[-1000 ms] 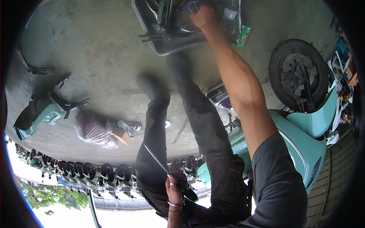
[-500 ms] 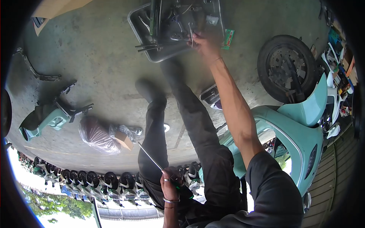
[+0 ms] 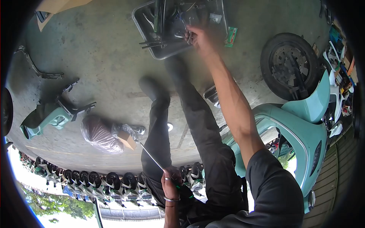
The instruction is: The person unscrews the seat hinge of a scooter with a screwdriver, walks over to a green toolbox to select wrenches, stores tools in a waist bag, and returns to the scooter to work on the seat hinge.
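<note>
My left hand (image 3: 172, 184) is closed around a screwdriver (image 3: 153, 156) near my lap, its long metal shaft angled up and to the left. Part of a green and black handle shows beside the fingers. My right arm reaches forward over a black tray (image 3: 167, 54) on the floor. Above its near right part, my right hand (image 3: 198, 39) pinches a small metal wrench (image 3: 189, 37), partly hidden by the fingers. Dark rods (image 3: 152, 45) stick out over the tray's left edge. A small clear packet (image 3: 215, 18) lies inside the tray.
A green packet (image 3: 231, 37) lies right of the tray. Farther right are a wheel (image 3: 291, 65) and a turquoise scooter body (image 3: 300, 133). On the left lie a turquoise panel (image 3: 45, 121), a plastic-wrapped bundle (image 3: 99, 135) and a small cardboard box (image 3: 126, 140). Parked scooters line the lower left.
My right hand has drawn back from deeper in the tray and now holds a wrench. The camera view has shifted, bringing cardboard into the top left. My left hand keeps the screwdriver.
</note>
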The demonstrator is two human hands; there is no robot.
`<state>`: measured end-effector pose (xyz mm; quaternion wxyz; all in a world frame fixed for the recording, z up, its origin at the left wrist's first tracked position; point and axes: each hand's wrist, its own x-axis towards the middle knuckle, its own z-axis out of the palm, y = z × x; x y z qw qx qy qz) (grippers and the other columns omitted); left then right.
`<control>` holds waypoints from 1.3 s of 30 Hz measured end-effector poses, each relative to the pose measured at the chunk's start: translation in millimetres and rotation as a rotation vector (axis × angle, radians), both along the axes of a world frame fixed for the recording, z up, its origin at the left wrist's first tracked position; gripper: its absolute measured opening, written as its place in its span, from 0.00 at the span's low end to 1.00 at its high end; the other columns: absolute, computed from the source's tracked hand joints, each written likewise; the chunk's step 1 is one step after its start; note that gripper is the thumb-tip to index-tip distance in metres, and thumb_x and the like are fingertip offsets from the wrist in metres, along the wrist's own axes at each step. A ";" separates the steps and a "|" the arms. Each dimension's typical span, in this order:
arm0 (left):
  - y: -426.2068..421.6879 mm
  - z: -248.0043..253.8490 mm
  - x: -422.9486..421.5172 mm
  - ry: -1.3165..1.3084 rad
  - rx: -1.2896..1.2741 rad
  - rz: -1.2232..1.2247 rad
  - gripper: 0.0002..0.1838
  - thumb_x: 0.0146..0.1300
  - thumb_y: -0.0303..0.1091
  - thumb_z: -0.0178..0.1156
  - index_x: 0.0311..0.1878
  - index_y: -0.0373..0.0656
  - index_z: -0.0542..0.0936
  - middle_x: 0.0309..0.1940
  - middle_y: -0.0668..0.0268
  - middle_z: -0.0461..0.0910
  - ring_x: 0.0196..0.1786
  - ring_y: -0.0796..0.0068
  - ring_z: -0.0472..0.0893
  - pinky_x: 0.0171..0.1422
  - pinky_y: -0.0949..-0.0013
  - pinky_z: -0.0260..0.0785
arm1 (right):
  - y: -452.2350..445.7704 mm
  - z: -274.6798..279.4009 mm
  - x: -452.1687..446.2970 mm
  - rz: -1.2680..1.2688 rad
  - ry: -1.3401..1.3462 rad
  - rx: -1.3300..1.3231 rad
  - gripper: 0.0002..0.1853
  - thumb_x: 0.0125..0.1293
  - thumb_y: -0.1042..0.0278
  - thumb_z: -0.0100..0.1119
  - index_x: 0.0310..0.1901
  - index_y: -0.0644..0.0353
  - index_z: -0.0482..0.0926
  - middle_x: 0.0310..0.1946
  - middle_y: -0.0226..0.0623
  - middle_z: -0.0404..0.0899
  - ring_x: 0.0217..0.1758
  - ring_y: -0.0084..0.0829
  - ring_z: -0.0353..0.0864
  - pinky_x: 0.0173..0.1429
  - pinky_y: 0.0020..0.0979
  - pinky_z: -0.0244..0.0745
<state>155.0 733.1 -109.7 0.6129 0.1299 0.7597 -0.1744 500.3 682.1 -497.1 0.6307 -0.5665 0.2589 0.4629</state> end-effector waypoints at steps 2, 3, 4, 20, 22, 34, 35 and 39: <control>0.8 -6.3 -1.5 0.008 0.004 0.013 0.27 0.73 0.59 0.44 0.36 0.41 0.75 0.23 0.69 0.73 0.19 0.82 0.69 0.20 0.77 0.59 | 18.4 -29.3 4.5 0.148 -0.059 -0.158 0.16 0.61 0.66 0.60 0.47 0.68 0.79 0.32 0.41 0.82 0.41 0.33 0.83 0.45 0.33 0.77; 0.4 -7.0 -3.0 0.021 -0.005 0.019 0.27 0.73 0.59 0.44 0.36 0.41 0.75 0.23 0.69 0.73 0.19 0.82 0.68 0.21 0.77 0.59 | 24.4 -42.1 -1.3 0.219 -0.083 -0.245 0.17 0.60 0.64 0.62 0.47 0.68 0.79 0.32 0.41 0.82 0.41 0.33 0.83 0.45 0.34 0.77; -0.5 -8.0 -4.0 0.029 -0.009 0.016 0.27 0.73 0.59 0.44 0.36 0.41 0.75 0.23 0.69 0.73 0.19 0.82 0.68 0.21 0.77 0.59 | 31.0 -53.9 -6.8 0.289 -0.103 -0.332 0.19 0.59 0.63 0.63 0.47 0.68 0.79 0.32 0.42 0.82 0.41 0.34 0.83 0.45 0.35 0.77; 6.5 -23.3 -29.4 0.025 0.059 0.014 0.26 0.73 0.56 0.47 0.34 0.40 0.75 0.22 0.68 0.74 0.19 0.80 0.69 0.21 0.76 0.60 | 107.5 -80.7 -11.6 0.345 -0.228 -0.311 0.16 0.56 0.57 0.71 0.38 0.60 0.81 0.25 0.38 0.80 0.27 0.28 0.79 0.27 0.32 0.70; 5.5 -20.6 -28.3 0.020 0.069 0.009 0.26 0.73 0.56 0.47 0.33 0.41 0.75 0.21 0.68 0.73 0.19 0.80 0.69 0.20 0.76 0.60 | 117.9 -82.3 -33.8 0.444 -0.404 -0.369 0.21 0.59 0.53 0.66 0.44 0.63 0.82 0.36 0.52 0.85 0.41 0.44 0.86 0.45 0.37 0.78; 9.0 -11.4 -5.3 0.026 0.072 0.037 0.26 0.73 0.57 0.47 0.33 0.41 0.74 0.22 0.68 0.73 0.19 0.80 0.69 0.21 0.75 0.59 | 124.0 -39.2 -101.5 0.783 -0.594 -0.745 0.14 0.67 0.54 0.56 0.45 0.55 0.77 0.31 0.51 0.82 0.40 0.53 0.83 0.44 0.50 0.77; 5.5 -13.7 -8.1 0.025 0.061 0.042 0.26 0.73 0.57 0.47 0.33 0.41 0.74 0.22 0.68 0.73 0.19 0.80 0.69 0.21 0.75 0.59 | 122.0 -30.5 -90.1 0.834 -0.632 -0.727 0.14 0.67 0.54 0.56 0.44 0.56 0.77 0.31 0.50 0.83 0.40 0.53 0.83 0.44 0.50 0.77; -8.4 -21.7 -12.0 0.002 0.034 0.054 0.26 0.73 0.57 0.48 0.32 0.42 0.75 0.23 0.69 0.74 0.19 0.81 0.69 0.21 0.76 0.59 | 108.9 -27.8 -66.4 0.930 -0.610 -0.616 0.18 0.66 0.55 0.56 0.53 0.54 0.79 0.38 0.50 0.84 0.45 0.52 0.82 0.49 0.47 0.77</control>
